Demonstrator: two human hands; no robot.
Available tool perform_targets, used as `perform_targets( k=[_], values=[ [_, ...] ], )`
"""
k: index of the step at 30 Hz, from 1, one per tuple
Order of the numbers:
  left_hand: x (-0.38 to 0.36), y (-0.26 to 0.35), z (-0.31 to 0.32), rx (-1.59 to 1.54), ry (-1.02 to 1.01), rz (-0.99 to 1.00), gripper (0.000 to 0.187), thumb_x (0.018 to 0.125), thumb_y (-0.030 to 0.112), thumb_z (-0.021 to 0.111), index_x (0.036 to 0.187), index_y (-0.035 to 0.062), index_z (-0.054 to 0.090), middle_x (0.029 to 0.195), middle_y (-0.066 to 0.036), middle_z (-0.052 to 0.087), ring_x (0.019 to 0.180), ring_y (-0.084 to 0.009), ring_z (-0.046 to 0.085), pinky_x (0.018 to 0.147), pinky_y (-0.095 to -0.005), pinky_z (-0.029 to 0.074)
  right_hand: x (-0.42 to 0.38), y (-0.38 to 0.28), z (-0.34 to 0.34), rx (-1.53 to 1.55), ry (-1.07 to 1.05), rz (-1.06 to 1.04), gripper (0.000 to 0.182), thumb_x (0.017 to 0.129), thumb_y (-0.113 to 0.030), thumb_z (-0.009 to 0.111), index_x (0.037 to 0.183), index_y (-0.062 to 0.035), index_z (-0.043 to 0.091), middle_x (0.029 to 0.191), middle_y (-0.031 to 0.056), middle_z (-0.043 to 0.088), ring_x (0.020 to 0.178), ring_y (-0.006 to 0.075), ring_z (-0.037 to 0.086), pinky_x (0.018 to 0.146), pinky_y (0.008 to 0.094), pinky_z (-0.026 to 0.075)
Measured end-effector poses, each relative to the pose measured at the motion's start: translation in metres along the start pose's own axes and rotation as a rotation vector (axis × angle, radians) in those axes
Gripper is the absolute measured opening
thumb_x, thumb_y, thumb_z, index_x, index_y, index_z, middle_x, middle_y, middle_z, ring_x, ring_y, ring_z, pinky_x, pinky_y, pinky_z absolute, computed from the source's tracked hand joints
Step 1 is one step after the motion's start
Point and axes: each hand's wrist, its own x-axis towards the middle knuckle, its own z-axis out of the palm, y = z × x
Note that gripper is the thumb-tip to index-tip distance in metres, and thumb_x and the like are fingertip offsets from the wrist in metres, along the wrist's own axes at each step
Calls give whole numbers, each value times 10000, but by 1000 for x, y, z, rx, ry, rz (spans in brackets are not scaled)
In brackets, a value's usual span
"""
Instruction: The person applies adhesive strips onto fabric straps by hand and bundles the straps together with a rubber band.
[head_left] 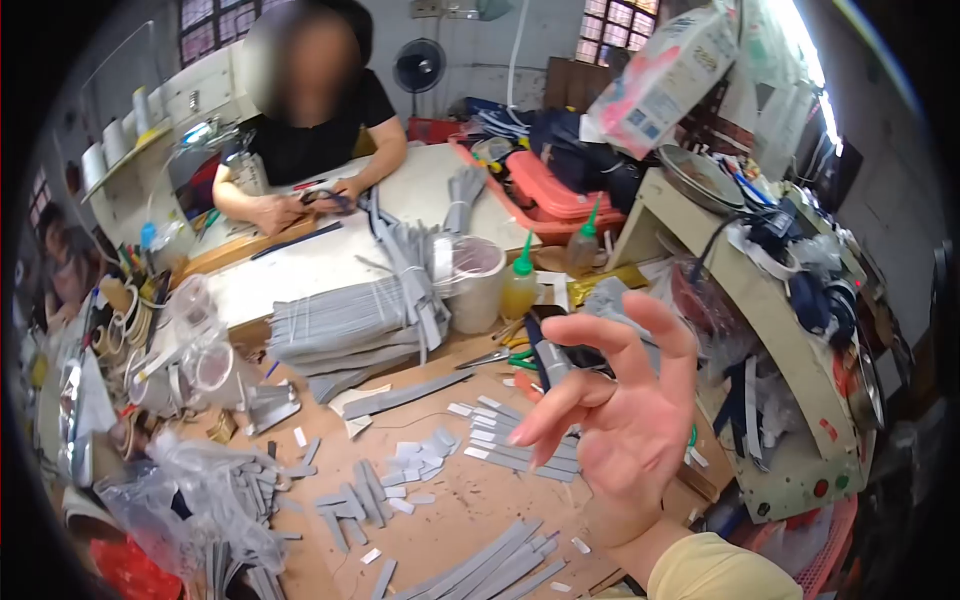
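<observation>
My right hand (640,430) is raised at the right over the worktable (440,500), its palm turned toward me. The fingers are partly bent and spread, with nothing seen between them. Below and left of the fingertips lies a row of grey fabric strips (535,455) with white labels at their ends. A dark, upright object (548,358) shows just behind the fingers. Near the front edge is a bundle of longer grey strips (480,570). Short folded strips (365,490) and small white labels (415,455) lie left of the hand. My left hand is out of view.
Across the table a person (320,130) works at a white tabletop. Between us stand a stack of grey strips (345,325), a white bucket (470,285) and a green-tipped bottle (520,285). Plastic bags (210,480) lie left; a beige machine housing (790,440) stands right.
</observation>
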Motion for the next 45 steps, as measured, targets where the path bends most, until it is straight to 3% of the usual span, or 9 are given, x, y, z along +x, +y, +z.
perform_targets(
  k=[3,19,28,43,45],
  values=[
    [4,8,-11,55,-21,-21,260,937,247,412,899,39,563,801,-89,551,710,-203,496,689,-297,414,-5,8,-3,77,71,135,675,772,37,563,1370,-62,266,1224,201,499,728,185,626,561,219,488],
    [36,31,-41,209,-187,-161,343,964,308,362,834,48,544,719,-78,522,647,-186,460,652,-292,389,-1,38,9,-233,125,116,468,804,16,533,1247,-14,384,1140,135,535,697,124,560,629,206,457],
    [36,34,-43,203,-212,-272,395,979,342,333,797,53,534,673,-72,505,612,-177,439,631,-289,374,0,50,-1,-357,-23,152,375,805,17,566,1170,-15,482,999,65,561,690,90,526,626,191,417],
    [43,37,-39,193,-235,-423,488,1003,399,286,736,62,517,595,-62,478,553,-161,405,596,-285,350,1,59,-1,-446,-51,124,330,798,20,585,1122,5,522,1040,80,532,714,112,539,584,209,430],
    [43,37,-39,216,-245,-432,504,1003,414,277,734,62,516,597,-63,480,555,-160,407,593,-285,345,0,56,-3,-476,-115,195,389,813,37,545,1193,-5,476,1155,81,515,795,92,519,645,180,402]
  ],
)
